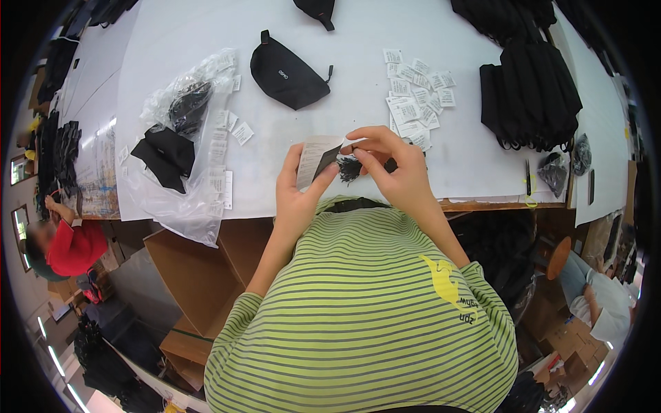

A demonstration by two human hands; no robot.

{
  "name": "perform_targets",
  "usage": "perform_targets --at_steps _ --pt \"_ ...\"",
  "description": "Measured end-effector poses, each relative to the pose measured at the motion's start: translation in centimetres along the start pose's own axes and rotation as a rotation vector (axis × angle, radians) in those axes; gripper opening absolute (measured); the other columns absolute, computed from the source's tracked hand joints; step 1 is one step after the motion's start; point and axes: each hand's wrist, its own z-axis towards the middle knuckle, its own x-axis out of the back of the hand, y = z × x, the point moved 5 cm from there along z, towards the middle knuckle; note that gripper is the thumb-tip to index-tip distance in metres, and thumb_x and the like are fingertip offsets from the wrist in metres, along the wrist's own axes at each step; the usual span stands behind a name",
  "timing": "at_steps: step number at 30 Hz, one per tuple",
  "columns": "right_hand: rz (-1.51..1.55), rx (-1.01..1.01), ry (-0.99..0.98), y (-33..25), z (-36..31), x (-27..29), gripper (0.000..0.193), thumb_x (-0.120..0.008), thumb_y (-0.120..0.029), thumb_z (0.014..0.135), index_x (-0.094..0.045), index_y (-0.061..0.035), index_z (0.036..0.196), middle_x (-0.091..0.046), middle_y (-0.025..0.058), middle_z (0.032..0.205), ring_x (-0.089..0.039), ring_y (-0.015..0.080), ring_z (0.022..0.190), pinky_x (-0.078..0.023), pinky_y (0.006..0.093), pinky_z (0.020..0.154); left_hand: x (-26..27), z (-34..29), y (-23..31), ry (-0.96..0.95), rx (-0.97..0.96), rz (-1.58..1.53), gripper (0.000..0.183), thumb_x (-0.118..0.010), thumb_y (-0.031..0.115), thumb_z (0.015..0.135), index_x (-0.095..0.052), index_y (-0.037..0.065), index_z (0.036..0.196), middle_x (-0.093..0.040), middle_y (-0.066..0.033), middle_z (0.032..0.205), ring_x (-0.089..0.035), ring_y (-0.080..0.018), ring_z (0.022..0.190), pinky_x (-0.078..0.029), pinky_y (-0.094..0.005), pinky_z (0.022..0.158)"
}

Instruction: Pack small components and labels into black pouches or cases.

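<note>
Close above the table edge (482, 204), left hand (297, 196) grip clamped on paper tag (315, 157), right hand (389, 165) grip pinching black string bundle (350, 167).

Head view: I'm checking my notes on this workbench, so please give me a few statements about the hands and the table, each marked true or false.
1. The left hand holds a paper tag. True.
2. The right hand rests flat on the table. False: it is raised, pinching at a bundle of black strings by the tag.
3. A black pouch lies on the table beyond the hands. True.
4. The loose white labels are stacked inside a box. False: they lie scattered on the table.
</note>
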Motion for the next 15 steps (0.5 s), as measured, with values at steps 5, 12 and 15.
perform_targets --at_steps 5,12,15 --pt "-0.331 0.233 0.095 -0.3 0.0 0.4 0.021 -0.058 -0.001 0.087 -0.064 -0.0071 0.106 -0.071 0.0007 0.086 -0.06 0.0055 0.062 -0.044 0.0196 0.052 0.2 0.1 0.2 0.04 -0.023 0.01 0.03 -0.067 0.009 0.084 -0.053 0.002 0.111 -0.063 -0.0055 0.099 -0.058 -0.0115 0.091 -0.045 -0.0249 0.082" --pt "-0.335 0.32 0.118 -1.1 0.1 0.3 0.019 -0.058 -0.001 0.087 -0.064 -0.0082 0.104 -0.07 0.0007 0.083 -0.059 0.0064 0.059 -0.041 0.0195 0.049 -0.2 0.0 1.1 0.042 -0.042 -0.026 0.031 -0.066 0.008 0.085 -0.052 0.002 0.112 -0.064 -0.007 0.098 -0.059 -0.0122 0.091 -0.045 -0.025 0.082" --pt "-0.292 0.31 0.117 -1.4 0.1 0.3 0.018 -0.06 -0.002 0.086 -0.064 -0.0087 0.102 -0.07 0.0003 0.082 -0.056 0.0057 0.056 -0.038 0.0204 0.047 -0.2 -0.1 1.3 0.045 -0.055 -0.036 0.03 -0.065 0.007 0.085 -0.052 0.002 0.112 -0.064 -0.0075 0.098 -0.059 -0.0121 0.09 -0.045 -0.0249 0.082"
